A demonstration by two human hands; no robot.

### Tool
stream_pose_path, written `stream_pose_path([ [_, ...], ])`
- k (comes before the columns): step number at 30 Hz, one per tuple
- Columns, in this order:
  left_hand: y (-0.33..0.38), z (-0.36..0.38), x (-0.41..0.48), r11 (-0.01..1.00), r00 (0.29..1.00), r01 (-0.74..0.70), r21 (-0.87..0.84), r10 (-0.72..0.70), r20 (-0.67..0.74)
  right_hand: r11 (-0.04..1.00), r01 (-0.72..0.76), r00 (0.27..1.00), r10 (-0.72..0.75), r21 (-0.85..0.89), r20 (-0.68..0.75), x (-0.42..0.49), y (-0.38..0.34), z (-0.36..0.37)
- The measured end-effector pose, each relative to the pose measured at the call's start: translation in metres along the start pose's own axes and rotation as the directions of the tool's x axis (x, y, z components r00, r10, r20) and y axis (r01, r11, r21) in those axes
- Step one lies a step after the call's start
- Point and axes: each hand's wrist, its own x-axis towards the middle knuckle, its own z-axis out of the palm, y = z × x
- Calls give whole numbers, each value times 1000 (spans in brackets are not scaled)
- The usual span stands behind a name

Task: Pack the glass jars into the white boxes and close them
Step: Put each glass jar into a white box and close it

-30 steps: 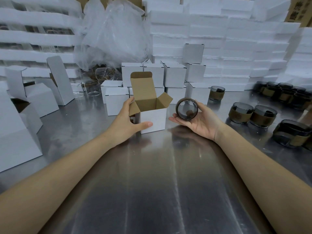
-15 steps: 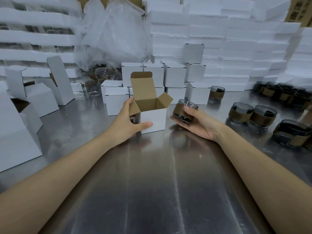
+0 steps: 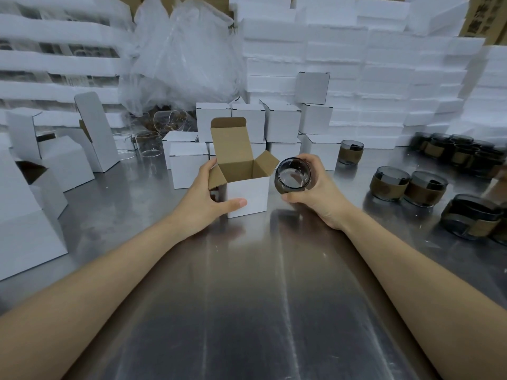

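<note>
Steel worktop (image 3: 247, 311), foam stacks behind. Left hand (image 3: 204, 198) grips the open white box (image 3: 248, 196), thumb on its front. Right hand (image 3: 318, 193) clasps a glass jar (image 3: 293, 175), tilted, just beside the box.

Mouth of open box (image 3: 248, 197) unblocked; rear flap (image 3: 229, 141) upright, closed boxes (image 3: 282, 123) just behind; jars (image 3: 388, 185) R prob. well apart.

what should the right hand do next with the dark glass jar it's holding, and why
Probably lift the smoky dark glass jar with the brown band leftward over the open white cardboard box and lower it in. The right hand holds the jar tilted beside the box's right flap, the flaps stand open, and the left hand steadies the box.
</note>
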Motion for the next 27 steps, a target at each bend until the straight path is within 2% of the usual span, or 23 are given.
stream_pose_path([
  [3,0,-1,-1,1000,1000,-2,-3,2,-4,981,128,991,-131,-144,-13,-1,-1,5],
  [6,0,-1,-1,1000,1000,0,-1,0,-3,956,211,976,-216,-202,0,-4,-4,11],
  [11,-1,-1,0,1000,1000,-3,-2,3,-5,966,177,980,-191,-186,-63,-5,-7,12],
  [14,-1,-1,0,1000,1000,3,-8,-3,-5,998,52,989,-54,-22,-140,-2,-10,7],
  [16,-1,-1,0,1000,1000,5,-2,-5,-4,964,-56,992,84,261,-99,-1,-11,1],
  [18,-2,-1,0,1000,1000,-1,-2,1,-5,805,-170,980,196,568,15,1,-12,-4],
  [19,-2,-1,1,1000,1000,-4,-4,4,-5,715,-217,972,220,664,80,1,-13,-6],
  [21,-2,-1,1,1000,1000,-6,-6,6,-3,611,-279,958,231,741,170,0,-14,-7],
  [27,-3,-1,1,1000,1000,-12,11,12,5,661,-282,959,222,696,177,0,-20,0],
])
